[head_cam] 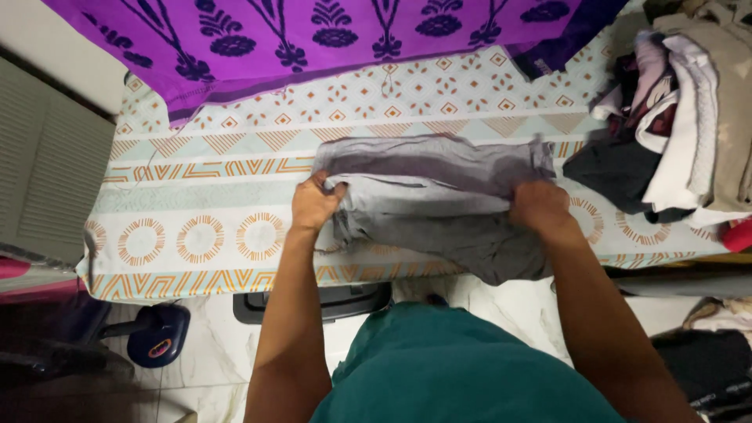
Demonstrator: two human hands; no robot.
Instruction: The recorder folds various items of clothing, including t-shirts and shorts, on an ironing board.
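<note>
Grey crumpled cotton garment point(439, 204) lying mid-table, partly folded over itself. Left hand point(315, 205) clenched on its left edge, right hand point(539, 207) gripping right edge, keeping cloth taut. Patterned orange-and-mint table cover point(196, 196) beneath; purple printed fabric point(313, 39) behind; heaped mixed clothes pile point(674, 125) at right, within reach.

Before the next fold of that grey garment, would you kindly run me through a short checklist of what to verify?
1. Left hand grips the left edge of the grey garment: ok.
2. Right hand holds the garment's right edge: ok.
3. Garment lies on the patterned cover, apart from the purple cloth behind it: ok.
4. Garment lies smooth: not ok, creases show across the middle.
5. Near edge stays on the surface: not ok, the lower right corner hangs over the front edge.
6. Clothes pile at right keeps clear of the garment: cannot tell, its dark piece lies very close.
</note>
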